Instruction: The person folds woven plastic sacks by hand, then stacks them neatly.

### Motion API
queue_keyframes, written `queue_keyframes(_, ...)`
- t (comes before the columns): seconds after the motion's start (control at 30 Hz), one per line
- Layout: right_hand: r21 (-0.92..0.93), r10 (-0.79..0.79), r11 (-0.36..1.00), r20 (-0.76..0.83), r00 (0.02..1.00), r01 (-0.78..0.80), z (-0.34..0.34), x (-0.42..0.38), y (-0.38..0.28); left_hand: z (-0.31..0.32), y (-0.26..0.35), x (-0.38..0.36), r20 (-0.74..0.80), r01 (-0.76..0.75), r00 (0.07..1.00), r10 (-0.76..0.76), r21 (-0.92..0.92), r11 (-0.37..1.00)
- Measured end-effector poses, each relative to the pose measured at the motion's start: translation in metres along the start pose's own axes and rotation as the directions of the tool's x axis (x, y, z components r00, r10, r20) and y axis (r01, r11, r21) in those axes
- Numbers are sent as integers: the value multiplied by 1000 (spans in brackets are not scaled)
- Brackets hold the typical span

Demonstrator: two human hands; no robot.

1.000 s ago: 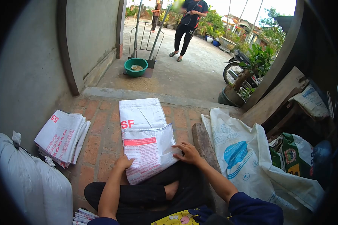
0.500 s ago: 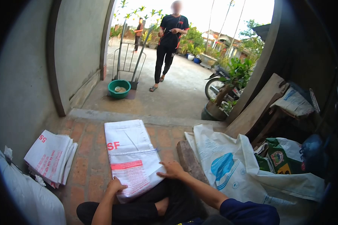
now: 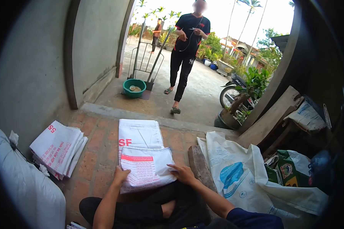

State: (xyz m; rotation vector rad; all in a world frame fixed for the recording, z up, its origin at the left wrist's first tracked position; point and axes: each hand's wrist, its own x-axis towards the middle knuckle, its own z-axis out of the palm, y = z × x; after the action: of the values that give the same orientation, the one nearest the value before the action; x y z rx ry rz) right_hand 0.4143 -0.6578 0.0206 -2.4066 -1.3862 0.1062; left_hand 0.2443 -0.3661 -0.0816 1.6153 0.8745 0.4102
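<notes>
A folded white woven sack with red print (image 3: 141, 133) lies on the bricks in front of my crossed legs, its near part folded over the rest. My left hand (image 3: 121, 176) holds the sack's near left edge, thumb on top and the other fingers hidden. At the right edge, my right hand (image 3: 182, 173) grips the folded part, with finger and thumb on the fabric. Off to the left sits a stack of folded white sacks (image 3: 59, 149) with red print.
A wooden block (image 3: 202, 166) and a spread white sack with blue print (image 3: 233, 171) lie to the right. Beyond the threshold are a green basin (image 3: 134, 88), a hand truck, a potted plant and a motorbike. A person in black (image 3: 187, 49) walks outside; another stands farther back.
The view has shifted, and the person outside has come closer. The sack's near part now lies squarer and farther over the rest, with both my hands still at its sides.
</notes>
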Motion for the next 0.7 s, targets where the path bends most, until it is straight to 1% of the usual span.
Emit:
queue_keyframes(0.03,30,-35,999,-57,998,36,1,-2,1,-2,5,-2,140,187,977,-158,-226,956)
queue_keyframes(0.07,32,-33,999,-51,998,34,3,-3,2,-3,1,1,141,193,976,-164,-225,955)
queue_keyframes(0.13,49,-85,994,-222,971,98,5,-4,2,-8,-3,11,321,378,908,-268,-358,854)
queue_keyframes(0.17,96,-54,992,-259,964,82,6,-5,2,-7,-7,12,335,358,911,-240,-357,863)
queue_keyframes(0.2,96,-51,992,-260,964,79,8,-5,5,-3,-16,18,337,359,910,-239,-355,863)
queue_keyframes(0.27,243,37,967,-439,898,79,12,-5,11,9,-41,35,339,155,938,-76,-213,965)
queue_keyframes(0.3,273,103,961,-468,878,34,12,-6,12,9,-27,26,342,154,937,-74,-213,965)
queue_keyframes(0.33,271,103,962,-470,877,32,12,-3,13,11,-12,16,285,-40,954,93,-186,982)
queue_keyframes(0.37,371,218,929,-545,809,0,16,0,15,11,10,5,234,-230,937,260,-147,962)
queue_keyframes(0.4,471,336,882,-595,730,-23,11,1,7,11,25,-1,205,-290,924,322,-174,941)
queue_keyframes(0.43,555,492,816,-514,702,-165,3,-1,2,10,38,-7,175,-338,911,373,-197,920)
queue_keyframes(0.47,682,507,731,-510,695,-33,6,6,18,-7,89,-32,195,-375,889,414,-209,903)
queue_keyframes(0.5,729,530,682,-544,650,53,-30,12,-17,-19,125,-41,187,-445,842,507,-292,847)
queue_keyframes(0.53,743,470,638,-582,664,200,-54,26,-16,-35,159,-45,153,-538,790,593,-288,792)
queue_keyframes(0.57,766,522,604,-587,619,218,-99,35,-42,-50,194,-48,118,-625,730,673,-280,728)
queue_keyframes(0.6,608,398,763,-709,582,218,-128,48,-30,-56,204,-16,0,-824,557,831,-123,553)
queue_keyframes(0.63,420,297,874,-860,416,244,-174,60,-59,-68,242,-9,-46,-857,508,860,-128,500)
queue_keyframes(0.67,43,-1,994,-917,399,100,-219,65,-60,-83,285,-13,-71,-872,479,875,-156,464)
queue_keyframes(0.7,-340,-299,938,-889,346,-64,-264,69,-61,-98,331,-16,-87,-882,455,886,-184,434)
